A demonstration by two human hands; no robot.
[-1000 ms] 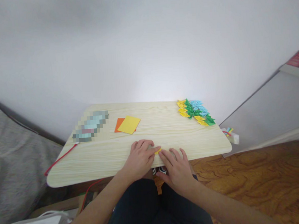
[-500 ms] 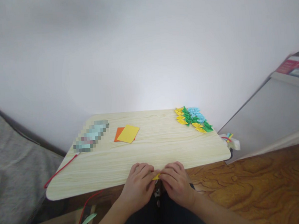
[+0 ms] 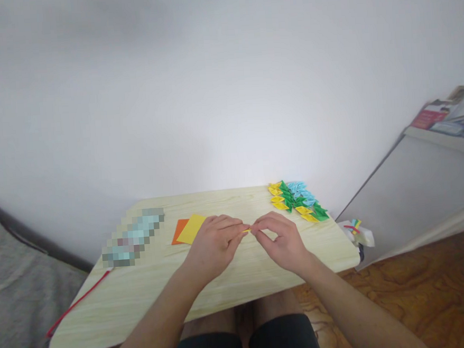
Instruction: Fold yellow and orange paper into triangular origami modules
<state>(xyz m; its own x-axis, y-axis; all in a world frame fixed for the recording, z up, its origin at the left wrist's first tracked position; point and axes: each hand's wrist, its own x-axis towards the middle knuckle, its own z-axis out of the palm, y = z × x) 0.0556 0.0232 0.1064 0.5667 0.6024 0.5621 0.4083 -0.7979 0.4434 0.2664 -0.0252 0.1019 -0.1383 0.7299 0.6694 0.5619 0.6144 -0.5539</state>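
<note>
My left hand (image 3: 215,246) and my right hand (image 3: 282,242) meet over the middle of a light wooden table (image 3: 145,291). Both pinch a tiny folded yellow paper piece (image 3: 247,229) between their fingertips, raised a little above the tabletop. Most of the piece is hidden by the fingers. Just left of my left hand lie a yellow paper square (image 3: 191,229) and an orange sheet (image 3: 177,232) under it. At the table's far right corner sits a cluster of several small folded paper pieces (image 3: 296,200) in yellow, green and light blue.
A blurred-out flat object (image 3: 132,238) lies at the table's far left, with a red cord (image 3: 76,307) running off the left edge. A white wall stands right behind the table. A grey cabinet (image 3: 420,192) stands to the right, a small coloured object (image 3: 357,231) beside the table corner.
Both hands lifted off the near edge and moved toward the table's middle, keeping the yellow piece pinched between them. The view tilted up, so the table sits lower in the picture.
</note>
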